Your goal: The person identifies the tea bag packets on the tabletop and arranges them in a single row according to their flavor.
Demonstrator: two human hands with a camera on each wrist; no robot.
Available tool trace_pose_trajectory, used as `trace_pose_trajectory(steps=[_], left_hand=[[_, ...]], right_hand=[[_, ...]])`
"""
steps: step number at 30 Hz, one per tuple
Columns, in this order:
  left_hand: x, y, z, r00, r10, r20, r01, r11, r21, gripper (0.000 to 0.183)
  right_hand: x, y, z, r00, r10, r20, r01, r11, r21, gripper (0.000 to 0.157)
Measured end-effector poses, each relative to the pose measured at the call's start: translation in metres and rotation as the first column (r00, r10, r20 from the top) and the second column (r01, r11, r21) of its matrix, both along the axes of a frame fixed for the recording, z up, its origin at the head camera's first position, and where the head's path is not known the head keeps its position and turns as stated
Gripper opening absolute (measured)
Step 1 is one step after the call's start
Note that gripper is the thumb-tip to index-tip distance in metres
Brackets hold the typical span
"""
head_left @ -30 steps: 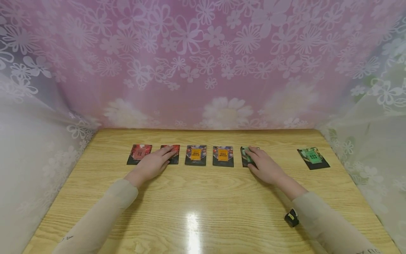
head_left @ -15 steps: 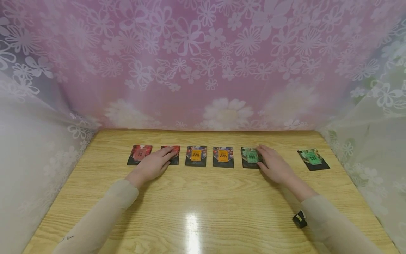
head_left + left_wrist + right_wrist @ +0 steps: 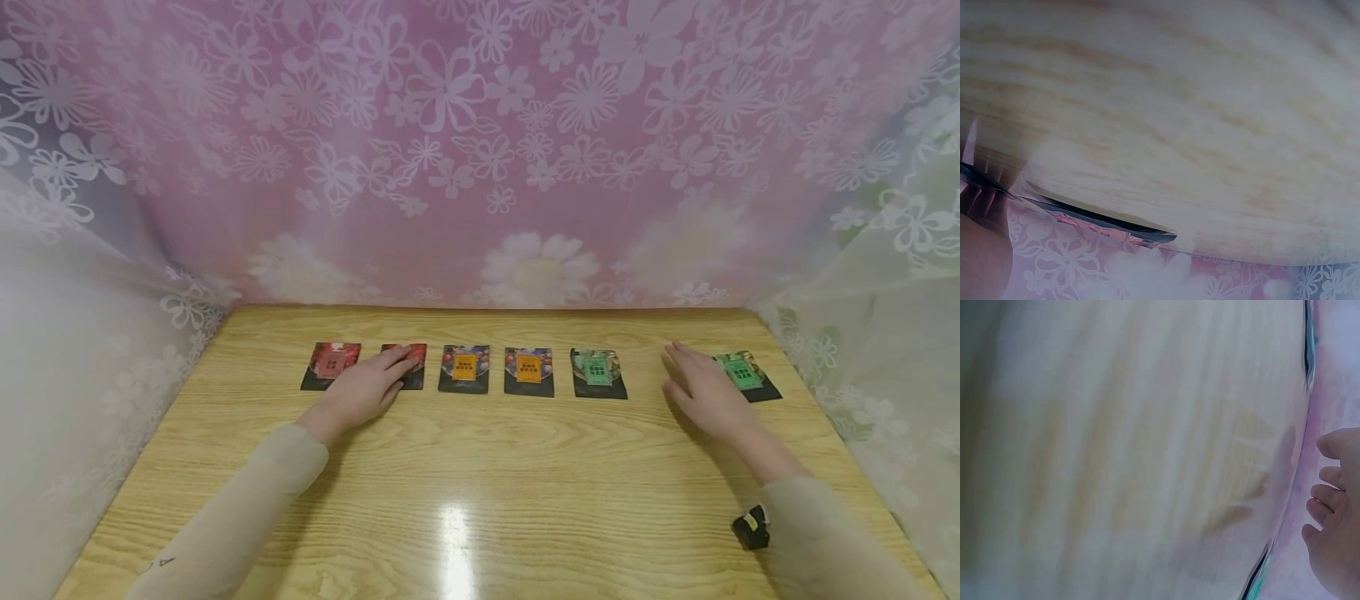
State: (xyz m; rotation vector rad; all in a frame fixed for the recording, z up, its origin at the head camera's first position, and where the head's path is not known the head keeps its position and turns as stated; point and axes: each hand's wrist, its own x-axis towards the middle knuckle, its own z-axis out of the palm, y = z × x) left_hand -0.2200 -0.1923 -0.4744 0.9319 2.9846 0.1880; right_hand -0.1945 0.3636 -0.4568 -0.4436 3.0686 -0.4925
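Note:
My left hand (image 3: 363, 387) rests on the second red packet (image 3: 416, 377), its fingers covering most of the front. Left of it lies another red packet (image 3: 330, 364), partly behind the hand. My right hand (image 3: 708, 392) holds nothing; in the right wrist view its fingers are loosely bent and apart from the table. It is between a green-labelled packet (image 3: 597, 372) on its left and another green-labelled packet (image 3: 753, 379) on its right, whose left edge it covers. The left wrist view shows a packet (image 3: 1104, 222) edge-on beyond the left hand.
Two orange-labelled packets (image 3: 463, 368) lie flat in the middle of the row. The wooden table (image 3: 480, 467) ends at a pink flowered curtain (image 3: 525, 167) behind the packets. A small black device (image 3: 752, 527) sits at the right sleeve.
My right hand has let go of the green-labelled packet, which lies flat, and moved right towards the far-right one. The black device moved with that arm. My left hand has stayed put.

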Motion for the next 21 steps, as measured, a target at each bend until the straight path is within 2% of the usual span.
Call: trace_pose_trajectory(steps=[10, 21], left_hand=[[-0.001, -0.001, -0.001, 1.0, 0.009, 0.009, -0.009, 1.0, 0.0, 0.049], [-0.002, -0.001, -0.002, 1.0, -0.003, 0.008, 0.003, 1.0, 0.02, 0.05]], right_hand=[[0.003, 0.047, -0.002, 0.998, -0.033, -0.054, 0.033, 0.999, 0.003, 0.061], [0.008, 0.08, -0.009, 0.998, -0.051, -0.04, 0.052, 0.999, 0.012, 0.063]])
